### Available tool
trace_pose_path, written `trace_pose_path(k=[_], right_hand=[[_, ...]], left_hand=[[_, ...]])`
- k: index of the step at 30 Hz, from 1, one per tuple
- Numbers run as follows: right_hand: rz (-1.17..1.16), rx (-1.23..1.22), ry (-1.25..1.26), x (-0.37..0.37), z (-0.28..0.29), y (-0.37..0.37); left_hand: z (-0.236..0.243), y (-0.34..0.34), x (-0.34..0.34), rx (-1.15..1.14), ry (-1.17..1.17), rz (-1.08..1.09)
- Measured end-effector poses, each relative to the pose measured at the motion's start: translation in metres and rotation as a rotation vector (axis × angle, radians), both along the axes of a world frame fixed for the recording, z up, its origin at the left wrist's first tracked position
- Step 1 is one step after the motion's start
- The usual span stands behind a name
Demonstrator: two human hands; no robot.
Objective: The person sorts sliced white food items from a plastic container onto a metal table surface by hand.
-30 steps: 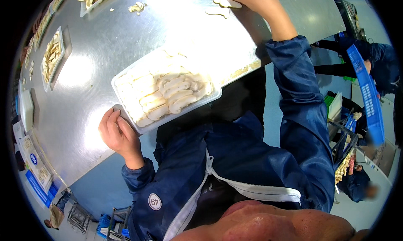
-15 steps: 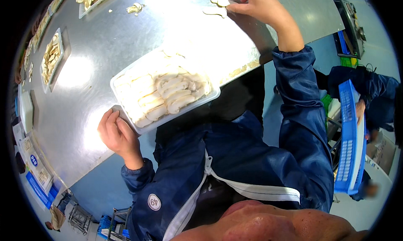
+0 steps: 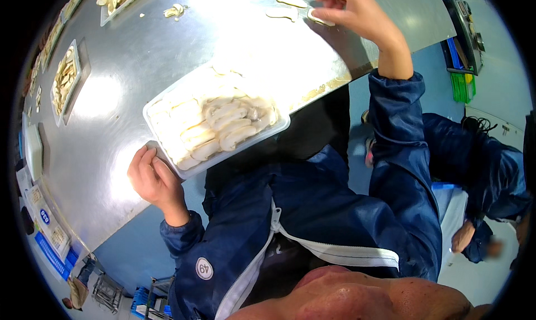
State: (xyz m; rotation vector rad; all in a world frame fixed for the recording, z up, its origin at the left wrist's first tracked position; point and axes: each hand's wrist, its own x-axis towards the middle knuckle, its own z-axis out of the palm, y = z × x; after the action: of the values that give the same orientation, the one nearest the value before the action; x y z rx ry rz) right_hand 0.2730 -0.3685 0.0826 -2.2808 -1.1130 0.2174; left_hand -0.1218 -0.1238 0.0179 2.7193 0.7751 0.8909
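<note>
A clear plastic tray of pale sliced mushrooms, laid in overlapping rows, lies at the table's near edge, its upper part washed out by glare. My left hand rests on the steel beside the tray's left end, fingers loosely bent, apparently holding nothing. At the upper right, my right hand is over loose slices, fingers apart and thumb at a slice; whether it touches that slice I cannot tell. Other separate slices lie just left of that hand.
Steel table holds trays of slices at left and top left, and papers. At right, a co-worker in dark clothing bends close behind my right arm, beside green crates. A metal rack stands lower left.
My right hand has moved right and down, its fingers spreading; the slices beneath are rearranged. My left hand stays by the tray. The co-worker has come closer, the blue crate lowered mostly from sight.
</note>
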Motion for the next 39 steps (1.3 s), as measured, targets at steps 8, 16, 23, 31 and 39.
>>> trace_pose_path(k=[8,16,23,31,39], right_hand=[[-0.003,-0.136,-0.149,-0.003,-0.005,0.041],[0.05,-0.165,-0.113,0.005,-0.004,0.049],[-0.041,-0.231,-0.009,0.001,0.001,0.055],[0.053,-0.031,-0.144,-0.037,0.018,0.053],[0.402,-0.016,-0.35,-0.102,0.006,0.067]], left_hand=[[-0.002,-0.002,0.0,-0.01,-0.002,0.003],[-0.002,-0.001,-0.001,-0.009,-0.001,0.013],[-0.001,0.0,-0.001,-0.002,0.0,0.011],[-0.003,0.003,-0.004,0.019,0.023,0.019],[-0.005,0.006,0.0,0.011,0.011,0.016]])
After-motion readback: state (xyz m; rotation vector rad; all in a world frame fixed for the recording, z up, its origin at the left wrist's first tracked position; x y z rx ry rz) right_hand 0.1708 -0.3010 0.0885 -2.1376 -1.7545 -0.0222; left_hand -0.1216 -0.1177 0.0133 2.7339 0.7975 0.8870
